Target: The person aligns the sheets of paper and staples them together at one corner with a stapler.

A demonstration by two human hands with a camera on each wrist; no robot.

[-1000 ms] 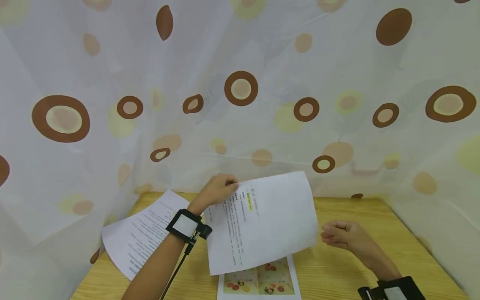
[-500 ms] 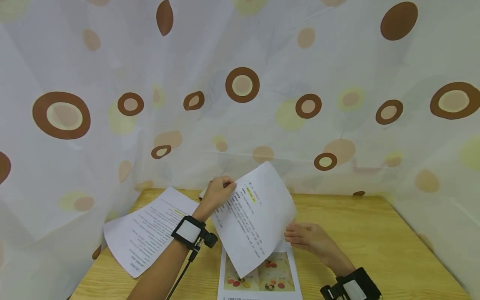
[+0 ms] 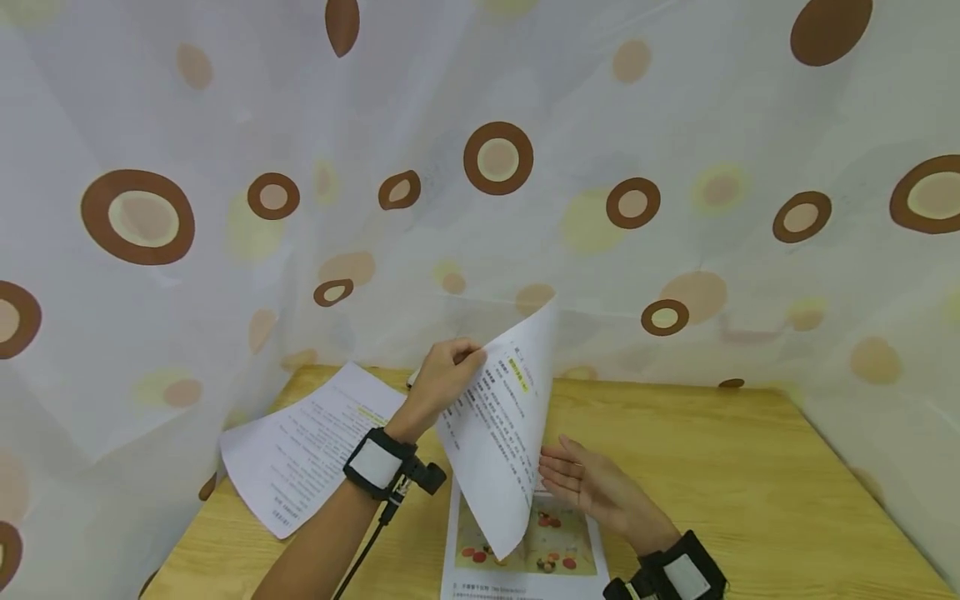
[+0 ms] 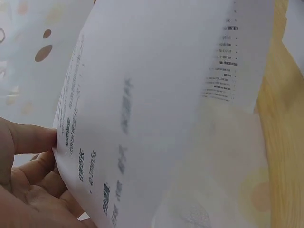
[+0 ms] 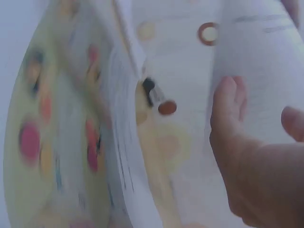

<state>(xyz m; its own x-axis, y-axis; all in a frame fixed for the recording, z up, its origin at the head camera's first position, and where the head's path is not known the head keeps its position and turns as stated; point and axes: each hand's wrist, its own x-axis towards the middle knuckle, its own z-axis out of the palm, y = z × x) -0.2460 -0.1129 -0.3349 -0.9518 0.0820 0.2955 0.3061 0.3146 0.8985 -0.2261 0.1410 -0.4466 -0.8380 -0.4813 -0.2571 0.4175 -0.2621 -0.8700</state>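
My left hand (image 3: pixel 442 379) pinches a printed sheet of paper (image 3: pixel 501 417) by its upper left edge, holding it raised and curled. Black lines of text and a yellow highlight show on it. The thumb (image 4: pixel 35 138) presses on the sheet's edge in the left wrist view. Close to the sheet's right side is my right hand (image 3: pixel 600 492), its fingers extended and the palm turned toward the paper. Below the raised sheet lies a page with colour photos (image 3: pixel 562 537), partly covered by it.
Another printed sheet (image 3: pixel 300 467) lies at the left of the wooden table (image 3: pixel 720 467), partly behind the left forearm. A spotted curtain (image 3: pixel 570 150) hangs behind and around the table. A cable (image 3: pixel 367 533) runs from the left wrist camera.
The raised sheet has swung from wide and flat to steeply turned, its right edge curling leftward and up. My right hand has moved left toward it. My left hand keeps its pinch.
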